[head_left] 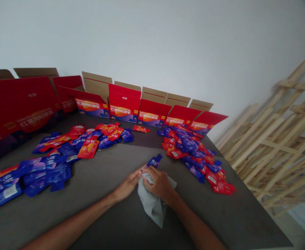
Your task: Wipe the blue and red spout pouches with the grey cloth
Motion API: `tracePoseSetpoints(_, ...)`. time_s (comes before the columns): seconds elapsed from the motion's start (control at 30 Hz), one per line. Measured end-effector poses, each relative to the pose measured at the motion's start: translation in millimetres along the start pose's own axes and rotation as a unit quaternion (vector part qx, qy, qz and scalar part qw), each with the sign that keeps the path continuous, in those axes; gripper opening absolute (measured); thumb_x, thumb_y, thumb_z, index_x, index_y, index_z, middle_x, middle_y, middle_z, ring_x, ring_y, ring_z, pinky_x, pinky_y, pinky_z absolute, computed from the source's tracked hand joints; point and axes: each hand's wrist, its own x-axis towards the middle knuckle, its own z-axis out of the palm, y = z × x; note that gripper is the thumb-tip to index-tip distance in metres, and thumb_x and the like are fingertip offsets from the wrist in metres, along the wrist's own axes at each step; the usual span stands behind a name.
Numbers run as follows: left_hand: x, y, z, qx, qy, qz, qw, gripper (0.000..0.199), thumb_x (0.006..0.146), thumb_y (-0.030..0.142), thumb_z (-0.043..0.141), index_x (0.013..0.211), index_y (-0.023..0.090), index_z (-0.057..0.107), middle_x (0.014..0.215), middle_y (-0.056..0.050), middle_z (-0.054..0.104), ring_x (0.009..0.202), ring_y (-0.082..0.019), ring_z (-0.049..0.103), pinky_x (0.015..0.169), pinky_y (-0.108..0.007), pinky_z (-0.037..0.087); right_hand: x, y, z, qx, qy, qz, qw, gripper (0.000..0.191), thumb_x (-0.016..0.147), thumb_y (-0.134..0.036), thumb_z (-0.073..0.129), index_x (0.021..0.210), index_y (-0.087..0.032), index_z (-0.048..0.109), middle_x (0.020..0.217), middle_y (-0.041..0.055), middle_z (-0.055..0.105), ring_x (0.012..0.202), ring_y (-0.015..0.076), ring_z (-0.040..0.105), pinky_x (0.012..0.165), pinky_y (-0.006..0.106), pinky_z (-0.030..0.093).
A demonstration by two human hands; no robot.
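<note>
While the left hand [130,181] pinches the blue pouch [154,161] just below the frame's centre, the right hand [158,182] grips a grey cloth [150,203] against it; the pouch looks light, soft and probably slippery (liquid-filled, perhaps), so its flat edges seem the best hold.

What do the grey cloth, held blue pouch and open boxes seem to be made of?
Grey cloth: matte fabric, from its soft, drooping folds; fibre unclear.
Held blue pouch: probably plastic or foil film, from its flat, printed packet shape; finish hard to tell.
Open boxes: likely cardboard, printed red outside, brown on raised flaps.
</note>
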Motion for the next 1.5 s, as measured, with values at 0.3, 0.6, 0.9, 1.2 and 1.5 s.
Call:
tracePoseSetpoints(0.3, -1, 0, -0.1, -0.03, -0.01, -0.064, 0.997, 0.056, 0.086, 0.052, 0.061, 0.134, 0.024, 0.058, 0.134, -0.008, 0.063, 0.131, -0.029, 0.051, 0.109, -0.044, 0.039, 8, 30, -13, -0.013, 0.135, 0.105, 0.985, 0.017, 0.088, -0.021, 0.051, 0.103, -0.021, 0.06, 0.097, 0.0053, 0.068, 0.089, 0.0195, 0.066, 0.081, 0.029, 0.051)
tracePoseSetpoints(0.6, 4, 3, -0.3, -0.071, 0.056, -0.073, 0.993, 0.04, 0.085, 0.036, 0.064, 0.122, 0.022, 0.063, 0.106, -0.005, 0.07, 0.086, -0.017, 0.064, 0.078, -0.026, 0.052, 9, 25, -16, 0.154, 0.198, 0.132, 0.959, 0.014, 0.09, -0.033, 0.049, 0.095, -0.022, 0.057, 0.087, 0.0029, 0.065, 0.082, 0.0191, 0.063, 0.078, 0.03, 0.051)
tracePoseSetpoints(0.9, -13, 2, 2.3, 0.069, -0.028, -0.033, 0.997, 0.055, 0.086, 0.05, 0.06, 0.135, 0.026, 0.058, 0.139, -0.009, 0.059, 0.131, -0.028, 0.05, 0.111, -0.039, 0.035, -3, 4, -5, 0.241, 0.268, 0.138, 0.923, 0.015, 0.093, -0.039, 0.044, 0.095, -0.025, 0.048, 0.087, 0.0014, 0.054, 0.079, 0.0186, 0.057, 0.073, 0.03, 0.049)
tracePoseSetpoints(1.2, -21, 14, 3.7, 0.231, -0.075, 0.002, 0.97, 0.068, 0.094, 0.059, 0.038, 0.147, 0.018, 0.042, 0.155, -0.009, 0.04, 0.146, -0.027, 0.028, 0.122, -0.041, 0.013, -3, 0, 8, 0.262, 0.164, 0.085, 0.947, 0.012, 0.091, -0.034, 0.051, 0.097, -0.024, 0.053, 0.089, 0.001, 0.057, 0.082, 0.0166, 0.057, 0.078, 0.028, 0.048)
tracePoseSetpoints(1.5, -17, -9, -4.3, 0.229, 0.06, -0.028, 0.971, 0.073, 0.093, 0.067, 0.016, 0.096, 0.014, 0.066, 0.096, -0.01, 0.069, 0.097, -0.025, 0.06, 0.097, -0.043, 0.045, -3, -7, -1, 0.238, -0.013, -0.055, 0.97, 0.012, 0.086, -0.024, 0.056, 0.098, -0.023, 0.059, 0.087, 0.0009, 0.062, 0.076, 0.0152, 0.059, 0.074, 0.026, 0.046)
